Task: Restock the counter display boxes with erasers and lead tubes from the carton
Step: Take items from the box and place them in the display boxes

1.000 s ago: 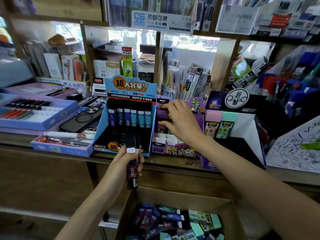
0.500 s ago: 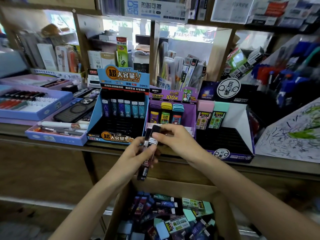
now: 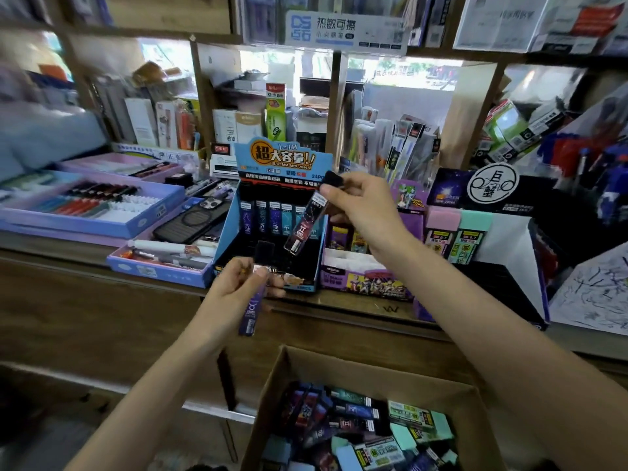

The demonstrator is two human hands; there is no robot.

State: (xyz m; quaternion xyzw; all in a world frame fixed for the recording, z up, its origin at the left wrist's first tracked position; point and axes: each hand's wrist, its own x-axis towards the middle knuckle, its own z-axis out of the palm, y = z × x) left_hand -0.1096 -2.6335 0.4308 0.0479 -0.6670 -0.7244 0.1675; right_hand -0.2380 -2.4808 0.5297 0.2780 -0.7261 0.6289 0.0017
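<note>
Hands just parted: right hand [image 3: 363, 205] pinches red tube [image 3: 306, 222] over blue display box [image 3: 227, 232], left hand [image 3: 234, 290] grips purple tube [image 3: 253, 309]; slotting looks next.

Black phone [image 3: 195, 219] lies in a blue tray [image 3: 153, 271] on the worktop [image 3: 51, 251], purple pen tray [image 3: 91, 229] just left; scribbled paper [image 3: 594, 294] far right; packed wooden shelf [image 3: 334, 113] behind, blue-white sign [image 3: 343, 30] above

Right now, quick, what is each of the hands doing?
Left hand: holding a purple lead tube.
Right hand: pinching a dark red lead tube by its top.
</note>
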